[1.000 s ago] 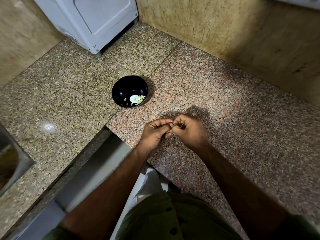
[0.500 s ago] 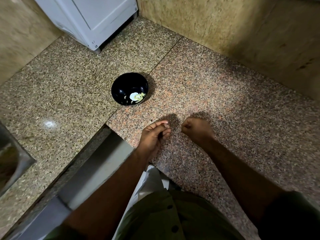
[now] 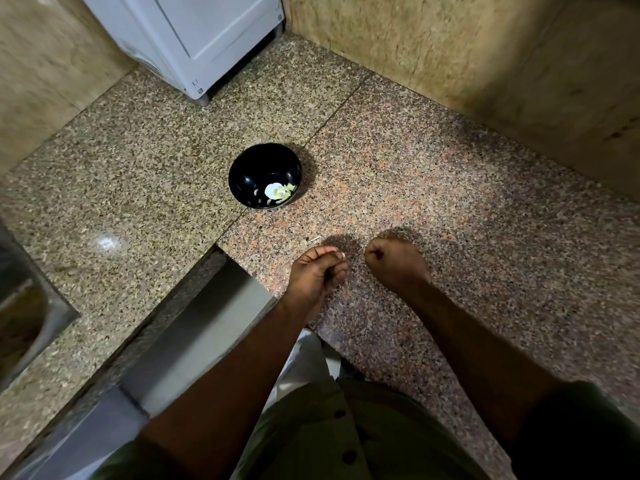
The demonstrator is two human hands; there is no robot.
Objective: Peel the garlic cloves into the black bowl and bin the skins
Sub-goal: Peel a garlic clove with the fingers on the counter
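Fingers (image 3: 329, 252) of left hand (image 3: 313, 275) curl, tips pinching a small pale garlic clove (image 3: 340, 254) above the granite counter (image 3: 450, 216), likely kept low for peeling. Clove too small to judge axis or pointing. Right hand (image 3: 394, 259), at 3 o'clock, balled; contents hidden, maybe skin. Skin scrap (image 3: 313, 240) just beyond. Black bowl (image 3: 256, 164) at 11 o'clock, well apart, holds peeled cloves (image 3: 277, 192).

1. Black bowl (image 3: 265, 176): round, glossy, upright on the speckled granite counter, centre-left of the frame.
2. Peeled garlic (image 3: 277, 192): pale pieces inside the bowl, gathered at its lower right.
3. Skin scrap (image 3: 313, 240): thin pale sliver on the counter, below the bowl.
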